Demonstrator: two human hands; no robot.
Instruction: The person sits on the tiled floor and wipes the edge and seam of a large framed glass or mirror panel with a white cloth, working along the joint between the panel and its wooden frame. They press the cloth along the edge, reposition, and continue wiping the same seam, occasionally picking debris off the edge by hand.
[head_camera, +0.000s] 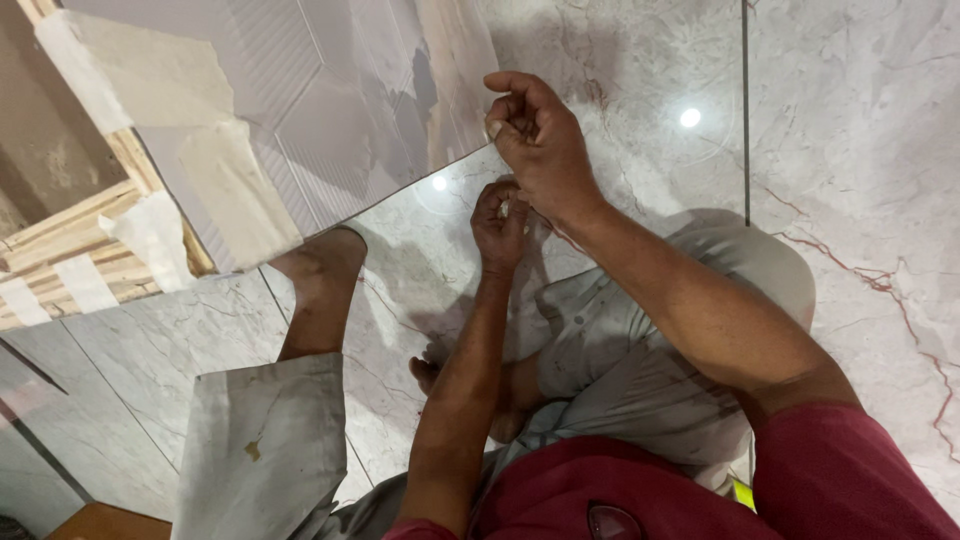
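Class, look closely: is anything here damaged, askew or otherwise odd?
Yes. The pale protective paper on the leaning board at upper left is torn into ragged, peeling patches. The loose glossy tile both hands touch lies askew to the floor joints.

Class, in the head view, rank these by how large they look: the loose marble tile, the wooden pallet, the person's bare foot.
1. Loose marble tile, largest.
2. Wooden pallet; partly cut off by the frame, so unsure.
3. Bare foot, smallest.

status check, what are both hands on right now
Right hand pinched at the edge of the glossy grey marble-look tile. Left hand curled on the same edge, just below. Bare foot rests on the tile alongside; nothing between the hands.
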